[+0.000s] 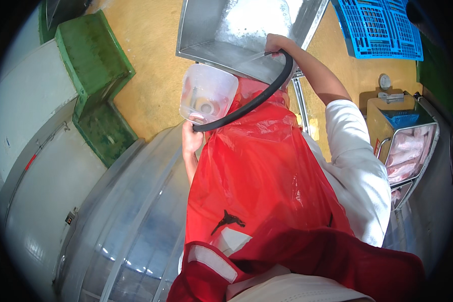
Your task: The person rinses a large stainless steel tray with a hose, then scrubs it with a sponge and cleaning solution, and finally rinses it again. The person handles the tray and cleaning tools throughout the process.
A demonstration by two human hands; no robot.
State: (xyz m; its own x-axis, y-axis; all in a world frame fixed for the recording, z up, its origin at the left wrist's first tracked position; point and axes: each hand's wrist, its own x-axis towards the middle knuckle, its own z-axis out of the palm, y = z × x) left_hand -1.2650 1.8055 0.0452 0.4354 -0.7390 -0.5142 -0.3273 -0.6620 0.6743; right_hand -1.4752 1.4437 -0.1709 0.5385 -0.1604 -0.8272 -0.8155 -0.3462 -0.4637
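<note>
My left hand (191, 137) grips a clear plastic jug (206, 93) from below and holds it up next to a steel trough (226, 30). My right hand (277, 44) reaches up to the trough's edge and is closed on a black hose (259, 96). The hose curves down from that hand to the jug's lower rim. A thin stream of water runs near the hose end at the trough. A red plastic apron (267, 171) covers my front and hides most of what lies below.
A green stepped block (93, 75) stands on the yellow floor (151, 85) at the left. A blue plastic crate (377, 27) lies top right. A cart (410, 146) with pink bagged goods stands right. A large steel drum (131, 226) sits below left.
</note>
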